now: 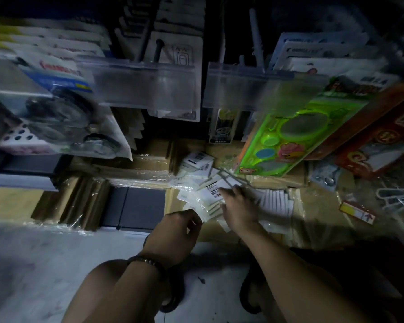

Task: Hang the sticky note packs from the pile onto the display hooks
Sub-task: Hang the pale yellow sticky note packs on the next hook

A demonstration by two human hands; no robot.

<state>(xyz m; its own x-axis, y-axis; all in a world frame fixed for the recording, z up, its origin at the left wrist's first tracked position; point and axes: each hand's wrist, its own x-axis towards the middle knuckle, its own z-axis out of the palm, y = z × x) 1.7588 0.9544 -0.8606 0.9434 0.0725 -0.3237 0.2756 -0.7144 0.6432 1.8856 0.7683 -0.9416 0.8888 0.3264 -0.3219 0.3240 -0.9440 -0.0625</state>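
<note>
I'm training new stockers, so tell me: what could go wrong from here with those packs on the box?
1. The pile lies loose and fanned on the box. With the left hand pinching one pack and the right hand resting on others, neighbours may slide off.
2. The green toy card leans beside the pile; lifting a pack could knock it.
3. In the dim light, a hook may be missed.

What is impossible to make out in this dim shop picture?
Head view only:
Print on the white sticky note packs: too small, blurred.
Grip of the left hand: own curled fingers hide it.
Dark display hooks: dim, motion-blurred.
Red cardboard box: cut by right edge.
</note>
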